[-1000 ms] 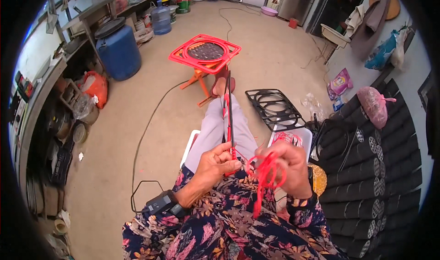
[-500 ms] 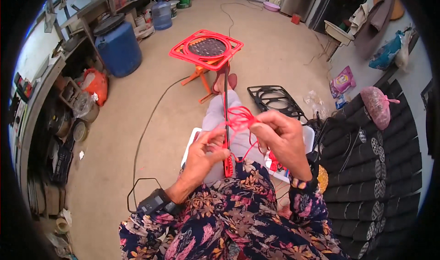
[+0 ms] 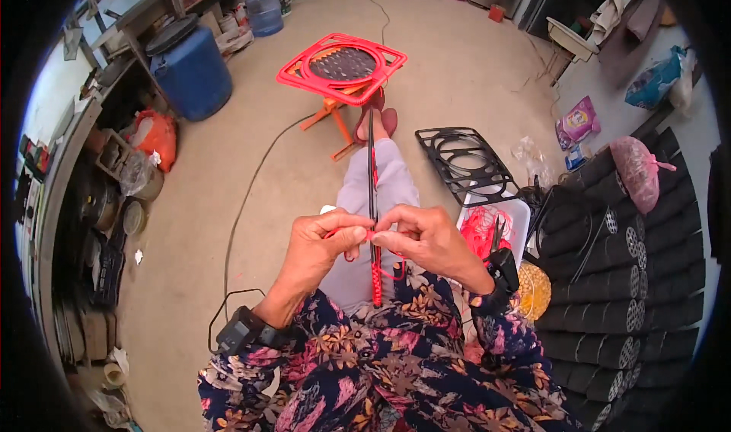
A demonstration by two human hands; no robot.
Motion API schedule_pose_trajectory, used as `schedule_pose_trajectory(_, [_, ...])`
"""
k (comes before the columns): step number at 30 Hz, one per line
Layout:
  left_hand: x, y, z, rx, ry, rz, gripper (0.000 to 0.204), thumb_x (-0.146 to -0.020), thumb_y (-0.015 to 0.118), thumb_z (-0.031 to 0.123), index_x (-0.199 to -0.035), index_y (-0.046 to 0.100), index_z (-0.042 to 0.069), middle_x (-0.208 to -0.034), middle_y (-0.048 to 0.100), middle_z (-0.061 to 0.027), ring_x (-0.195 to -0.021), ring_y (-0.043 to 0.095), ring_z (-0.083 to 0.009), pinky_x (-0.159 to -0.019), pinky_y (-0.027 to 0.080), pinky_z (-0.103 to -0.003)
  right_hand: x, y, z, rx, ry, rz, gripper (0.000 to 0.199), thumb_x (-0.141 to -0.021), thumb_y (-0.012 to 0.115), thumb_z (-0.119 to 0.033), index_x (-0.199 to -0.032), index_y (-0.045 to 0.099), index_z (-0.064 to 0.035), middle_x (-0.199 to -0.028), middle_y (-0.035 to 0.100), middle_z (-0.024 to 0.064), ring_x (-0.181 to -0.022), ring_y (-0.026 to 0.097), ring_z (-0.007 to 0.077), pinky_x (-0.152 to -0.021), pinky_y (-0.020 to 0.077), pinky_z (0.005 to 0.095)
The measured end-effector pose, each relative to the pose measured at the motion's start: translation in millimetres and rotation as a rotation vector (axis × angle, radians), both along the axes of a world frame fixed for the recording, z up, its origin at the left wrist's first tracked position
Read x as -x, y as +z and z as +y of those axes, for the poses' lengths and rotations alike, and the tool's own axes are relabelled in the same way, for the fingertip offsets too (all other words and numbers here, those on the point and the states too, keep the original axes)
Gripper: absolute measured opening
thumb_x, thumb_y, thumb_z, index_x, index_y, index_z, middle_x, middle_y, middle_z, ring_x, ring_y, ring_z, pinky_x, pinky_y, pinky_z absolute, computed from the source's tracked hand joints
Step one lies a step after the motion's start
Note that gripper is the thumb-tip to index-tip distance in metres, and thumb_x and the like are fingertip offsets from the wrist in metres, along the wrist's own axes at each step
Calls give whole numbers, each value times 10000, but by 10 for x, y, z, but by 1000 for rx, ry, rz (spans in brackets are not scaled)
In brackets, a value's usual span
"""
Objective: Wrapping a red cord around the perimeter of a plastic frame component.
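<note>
Between my knees runs a thin black strip [image 3: 371, 165], leading away from my lap toward a stool-like stand. Red cord is woven round its near end in a tight braid [image 3: 377, 283]. My left hand [image 3: 321, 245] pinches the red cord [image 3: 371, 235] against the strip between thumb and forefinger. From the other side my right hand [image 3: 422, 240] closes thumb and fingers on the same cord, its tips nearly meeting the left ones. A loose loop of cord hangs below the right fingers. Exactly how the cord crosses the strip is hidden by my fingertips.
Ahead, a red square frame [image 3: 293, 75] rests on an orange stand [image 3: 332, 117]. To my right are a black frame [image 3: 464, 161], a white tub [image 3: 520, 220] holding red cord and scissors [image 3: 498, 232], and stacked black parts [image 3: 582, 321]. A blue barrel [image 3: 192, 78] stands left.
My right hand has come in from the right to meet my left at the strip. The bunched cord it held up is no longer seen there; both hands now pinch close together.
</note>
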State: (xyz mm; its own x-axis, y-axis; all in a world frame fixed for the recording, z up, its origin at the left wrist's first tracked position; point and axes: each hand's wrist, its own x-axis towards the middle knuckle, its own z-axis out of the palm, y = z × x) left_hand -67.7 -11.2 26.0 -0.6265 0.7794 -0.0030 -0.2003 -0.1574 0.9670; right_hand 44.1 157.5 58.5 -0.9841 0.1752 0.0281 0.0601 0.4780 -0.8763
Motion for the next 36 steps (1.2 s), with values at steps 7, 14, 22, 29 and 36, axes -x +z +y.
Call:
schedule_pose_trajectory(7, [130, -68, -149, 20, 114, -155, 138, -825, 679, 48, -926, 664, -45, -792, 624, -72, -642, 560, -128, -617, 453, -254, -158, -308, 141, 821, -39, -109, 275, -875, 656, -179, -1086, 563, -29, -846, 612, 36, -610, 570, 75, -434, 364, 203])
schedule_pose_trajectory(14, [119, 186, -91, -161, 173, -142, 141, -840, 666, 52, -945, 645, -41, -807, 611, -82, -663, 556, -142, -643, 454, -279, -187, -450, 71, 863, -150, -82, 561, -843, 686, -180, -1308, 407, -37, -1046, 594, 86, -745, 581, 75, -477, 399, 193])
schedule_pose_trajectory(22, [86, 185, -41, -133, 340, 38, 105, -837, 656, 16, -932, 636, -25, -825, 618, -56, -679, 561, -117, -653, 463, -252, -268, -221, -21, 986, -95, 19, 489, -884, 621, -134, -1305, 403, -15, -806, 607, 36, -583, 529, 65, -485, 368, 175])
schedule_pose_trajectory(29, [-334, -438, -18, 93, 222, -82, 69, -832, 644, -30, -896, 621, -16, -813, 650, -41, -712, 596, -90, -678, 492, -213, -322, -390, 20, 541, -196, -1, 155, -874, 634, -132, -970, 653, -12, -683, 580, -29, -559, 468, 16, -497, 357, 168])
schedule_pose_trajectory(36, [-486, -461, 152, 90, 173, -377, 58, -842, 624, -32, -900, 620, -29, -808, 651, -55, -692, 597, -96, -650, 486, -217, -338, -367, -187, 303, -226, -130, 195, -866, 663, -121, -1032, 662, -18, -694, 553, -71, -598, 482, 0, -491, 357, 178])
